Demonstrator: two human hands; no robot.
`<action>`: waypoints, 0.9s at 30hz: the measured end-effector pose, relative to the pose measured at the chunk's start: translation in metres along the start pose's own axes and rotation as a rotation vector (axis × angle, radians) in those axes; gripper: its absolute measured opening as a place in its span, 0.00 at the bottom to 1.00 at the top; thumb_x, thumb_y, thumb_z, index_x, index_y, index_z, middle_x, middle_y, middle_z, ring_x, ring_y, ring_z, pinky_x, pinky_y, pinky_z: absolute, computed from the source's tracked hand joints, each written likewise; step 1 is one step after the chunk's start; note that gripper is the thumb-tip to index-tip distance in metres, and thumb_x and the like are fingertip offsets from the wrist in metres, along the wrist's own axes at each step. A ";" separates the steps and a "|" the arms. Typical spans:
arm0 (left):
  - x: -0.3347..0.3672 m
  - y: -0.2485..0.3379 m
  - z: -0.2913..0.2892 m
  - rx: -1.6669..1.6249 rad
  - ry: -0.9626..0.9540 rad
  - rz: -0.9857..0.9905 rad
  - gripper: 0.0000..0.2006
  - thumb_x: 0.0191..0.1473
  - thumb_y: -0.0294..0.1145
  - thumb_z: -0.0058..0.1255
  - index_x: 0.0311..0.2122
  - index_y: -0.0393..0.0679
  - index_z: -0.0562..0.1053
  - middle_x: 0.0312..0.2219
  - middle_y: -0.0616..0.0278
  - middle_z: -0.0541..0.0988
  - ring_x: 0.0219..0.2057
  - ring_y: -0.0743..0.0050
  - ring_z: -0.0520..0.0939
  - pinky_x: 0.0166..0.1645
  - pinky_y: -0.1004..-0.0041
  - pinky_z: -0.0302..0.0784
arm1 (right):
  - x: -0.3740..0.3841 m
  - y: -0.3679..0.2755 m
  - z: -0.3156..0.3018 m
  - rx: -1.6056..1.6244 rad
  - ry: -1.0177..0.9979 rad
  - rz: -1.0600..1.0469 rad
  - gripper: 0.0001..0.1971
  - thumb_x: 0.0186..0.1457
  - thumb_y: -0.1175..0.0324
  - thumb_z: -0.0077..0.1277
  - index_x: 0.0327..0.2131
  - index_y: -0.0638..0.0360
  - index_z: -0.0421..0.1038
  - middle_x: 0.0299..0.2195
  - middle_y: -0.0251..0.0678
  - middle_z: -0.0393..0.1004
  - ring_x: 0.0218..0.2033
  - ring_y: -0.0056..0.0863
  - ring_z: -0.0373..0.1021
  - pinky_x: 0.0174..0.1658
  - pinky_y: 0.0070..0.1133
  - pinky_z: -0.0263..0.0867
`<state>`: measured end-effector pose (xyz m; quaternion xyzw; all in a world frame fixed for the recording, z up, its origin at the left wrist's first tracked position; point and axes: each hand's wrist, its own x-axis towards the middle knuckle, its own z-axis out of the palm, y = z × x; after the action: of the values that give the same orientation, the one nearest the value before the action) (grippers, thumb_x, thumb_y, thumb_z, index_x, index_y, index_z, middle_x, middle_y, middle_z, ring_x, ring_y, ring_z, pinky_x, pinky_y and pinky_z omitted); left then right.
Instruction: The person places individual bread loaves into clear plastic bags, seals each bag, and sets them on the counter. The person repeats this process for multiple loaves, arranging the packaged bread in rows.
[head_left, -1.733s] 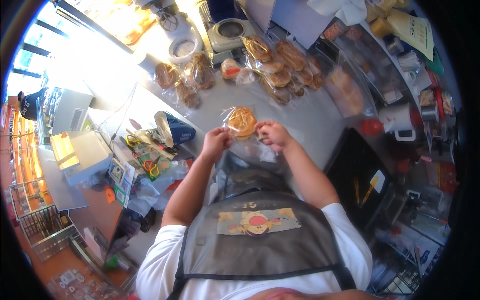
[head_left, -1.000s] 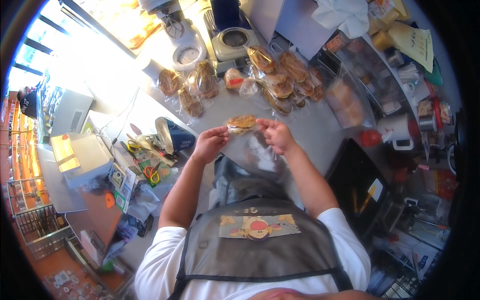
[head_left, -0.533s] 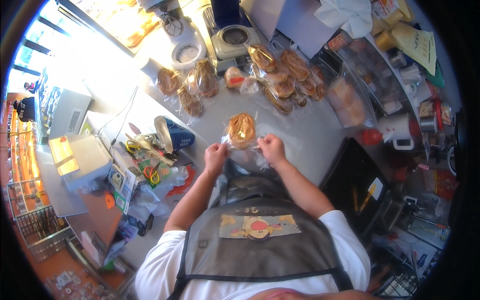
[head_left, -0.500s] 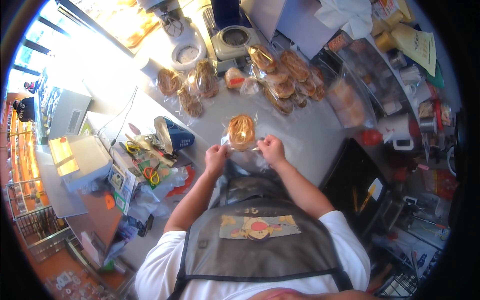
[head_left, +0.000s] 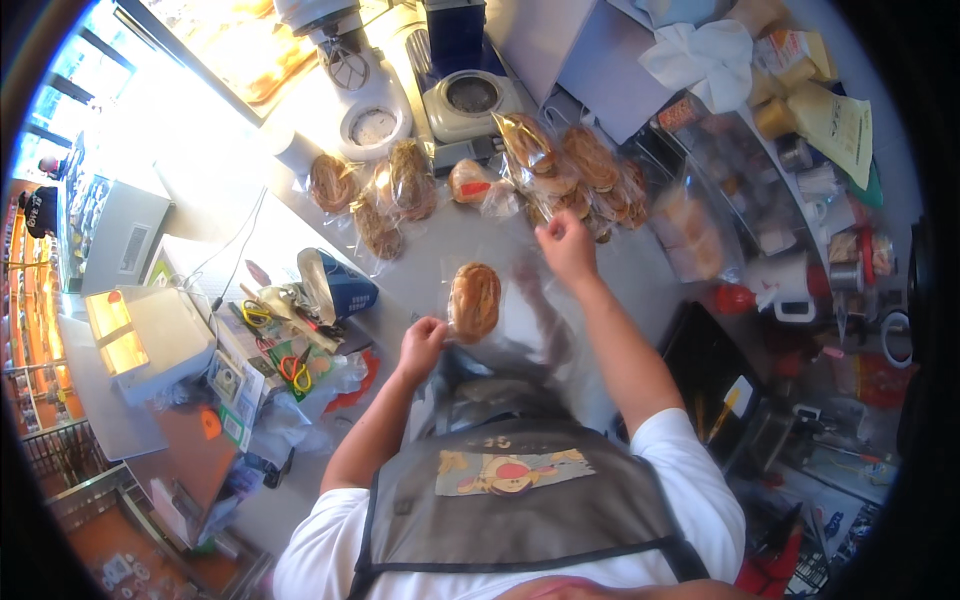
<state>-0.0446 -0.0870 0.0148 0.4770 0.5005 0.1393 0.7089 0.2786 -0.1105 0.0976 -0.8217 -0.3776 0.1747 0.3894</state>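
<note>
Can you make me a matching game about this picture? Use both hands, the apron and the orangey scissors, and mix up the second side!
Things:
1. left hand
2. right hand
3. apron
4. scissors

Clues:
A. among the clutter on the left side of the picture
B. raised near the pile of wrapped bread
C. grey-brown, with a cartoon patch
D. at the lower left edge of the single bread

Right pairs: 1-D, 2-B, 3-C, 4-A

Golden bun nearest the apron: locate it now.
In the head view, near the centre, the golden bun is just up and right of the left hand, below the red-marked wrapped bun.
</note>
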 end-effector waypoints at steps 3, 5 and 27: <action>0.001 0.009 -0.002 -0.174 -0.061 0.055 0.07 0.63 0.33 0.47 0.40 0.40 0.71 0.34 0.63 0.77 0.32 0.76 0.79 0.39 0.71 0.80 | 0.049 -0.004 0.003 -0.004 0.115 -0.047 0.15 0.49 0.63 0.62 0.35 0.62 0.70 0.29 0.40 0.77 0.31 0.35 0.74 0.37 0.30 0.69; 0.000 0.024 -0.005 -0.268 -0.106 0.050 0.06 0.64 0.32 0.46 0.39 0.42 0.69 0.35 0.62 0.77 0.33 0.75 0.80 0.42 0.69 0.81 | 0.084 -0.001 0.009 0.114 0.104 -0.016 0.18 0.50 0.61 0.61 0.40 0.63 0.69 0.32 0.41 0.78 0.33 0.36 0.75 0.39 0.30 0.70; 0.078 0.082 0.049 -0.369 -0.194 -0.028 0.24 0.66 0.45 0.42 0.58 0.37 0.63 0.47 0.53 0.74 0.44 0.61 0.80 0.47 0.66 0.77 | -0.041 -0.075 -0.069 0.878 -0.433 0.264 0.27 0.62 0.71 0.49 0.62 0.70 0.57 0.60 0.39 0.65 0.43 0.16 0.68 0.42 0.15 0.66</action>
<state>0.0554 -0.0190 0.0391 0.3431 0.4027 0.1723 0.8309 0.2555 -0.1456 0.1991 -0.5661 -0.2337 0.5312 0.5854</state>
